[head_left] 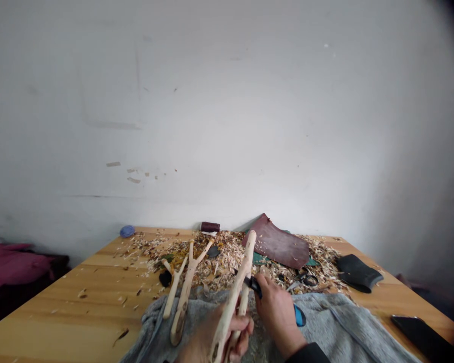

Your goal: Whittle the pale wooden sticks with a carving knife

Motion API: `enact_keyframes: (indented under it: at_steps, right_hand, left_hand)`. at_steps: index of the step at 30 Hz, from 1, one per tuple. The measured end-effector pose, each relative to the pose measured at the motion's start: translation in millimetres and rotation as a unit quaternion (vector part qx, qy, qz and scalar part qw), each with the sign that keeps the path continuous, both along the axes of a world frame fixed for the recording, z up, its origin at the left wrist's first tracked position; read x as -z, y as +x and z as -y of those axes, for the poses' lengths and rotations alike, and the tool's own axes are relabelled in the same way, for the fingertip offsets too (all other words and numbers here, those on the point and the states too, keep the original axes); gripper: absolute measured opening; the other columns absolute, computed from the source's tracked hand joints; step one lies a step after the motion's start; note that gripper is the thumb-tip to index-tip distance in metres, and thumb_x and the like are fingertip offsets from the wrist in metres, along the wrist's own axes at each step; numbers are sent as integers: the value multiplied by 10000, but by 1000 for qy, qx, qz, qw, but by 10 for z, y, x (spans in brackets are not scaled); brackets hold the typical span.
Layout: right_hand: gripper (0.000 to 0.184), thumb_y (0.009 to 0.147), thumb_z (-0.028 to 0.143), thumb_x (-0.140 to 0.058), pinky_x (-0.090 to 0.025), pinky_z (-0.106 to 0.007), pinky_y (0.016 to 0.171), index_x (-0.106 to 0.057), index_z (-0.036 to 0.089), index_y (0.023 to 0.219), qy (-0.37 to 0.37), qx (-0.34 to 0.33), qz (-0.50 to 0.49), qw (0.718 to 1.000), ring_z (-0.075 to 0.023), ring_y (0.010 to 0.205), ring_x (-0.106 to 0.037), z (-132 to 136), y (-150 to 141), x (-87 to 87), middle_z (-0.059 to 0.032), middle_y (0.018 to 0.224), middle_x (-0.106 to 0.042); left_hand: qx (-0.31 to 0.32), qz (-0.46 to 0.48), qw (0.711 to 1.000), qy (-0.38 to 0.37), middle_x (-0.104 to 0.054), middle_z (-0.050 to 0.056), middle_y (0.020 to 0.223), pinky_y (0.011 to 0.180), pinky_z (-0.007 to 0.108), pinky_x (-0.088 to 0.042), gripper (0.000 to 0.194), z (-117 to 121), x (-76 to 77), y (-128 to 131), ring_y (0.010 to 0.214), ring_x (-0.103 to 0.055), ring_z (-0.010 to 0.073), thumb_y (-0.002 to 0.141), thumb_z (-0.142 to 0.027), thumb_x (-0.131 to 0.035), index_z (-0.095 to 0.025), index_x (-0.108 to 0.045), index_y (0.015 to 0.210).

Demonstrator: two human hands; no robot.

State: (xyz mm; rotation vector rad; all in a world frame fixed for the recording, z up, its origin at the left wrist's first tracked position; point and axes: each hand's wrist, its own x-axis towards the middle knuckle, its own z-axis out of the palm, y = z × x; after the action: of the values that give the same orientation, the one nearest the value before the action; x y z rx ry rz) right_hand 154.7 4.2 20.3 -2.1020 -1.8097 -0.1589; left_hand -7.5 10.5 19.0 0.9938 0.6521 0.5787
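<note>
Left hand is clamped around a pale forked stick, held above grey cloth. Right hand grips a knife, blade at the stick; contact cannot be confirmed. Wood shavings litter the table beyond.

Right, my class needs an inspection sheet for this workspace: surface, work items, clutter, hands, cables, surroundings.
Surface: wooden table, partly under a grey cloth.
Work items: held forked stick; two other forked sticks lie to its left.
Clutter: wood shavings, maroon sheet, scissors, thread spool, dark sheet, phone-like slab.
Left hand: grips the held forked stick; blurred.
Right hand: holds a knife close to that stick; blade contact unclear.
Cables: nothing seen.
Surroundings: pale wall with marks; pink item at left.
</note>
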Motion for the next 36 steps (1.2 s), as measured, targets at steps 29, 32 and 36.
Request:
enact_keyframes:
  at_steps: [29, 32, 36]
  right_hand:
    - [245, 907, 110, -469, -430, -278, 675, -650, 240, 1009, -53, -55, 75, 994, -236, 855, -706, 69, -216, 0, -57, 915, -722]
    - [268, 909, 104, -462, -438, -281, 674, -642, 242, 1050, -53, -46, 74, 995, -235, 848, -708, 53, -213, 10, -66, 951, -721]
    - [263, 906, 102, -462, -444, -277, 683, -646, 244, 1029, -61, -53, 74, 994, -235, 869, -707, 53, -201, -11, -60, 952, -723]
  left_hand:
    - [-130, -258, 955, 68, -330, -138, 504, 383, 184, -107, 411, -9, 29, 121, 339, -210, 34, 838, -635, -535, -253, -394, 780]
    - [-151, -284, 942, 99, -338, -111, 511, 402, 196, -133, 364, 27, 5, 141, 356, -252, 59, 902, -574, -450, -253, -390, 740]
    - [-172, -285, 937, 110, -328, -102, 517, 422, 199, -163, 305, 19, 60, 159, 380, -263, 73, 919, -512, -440, -256, -431, 753]
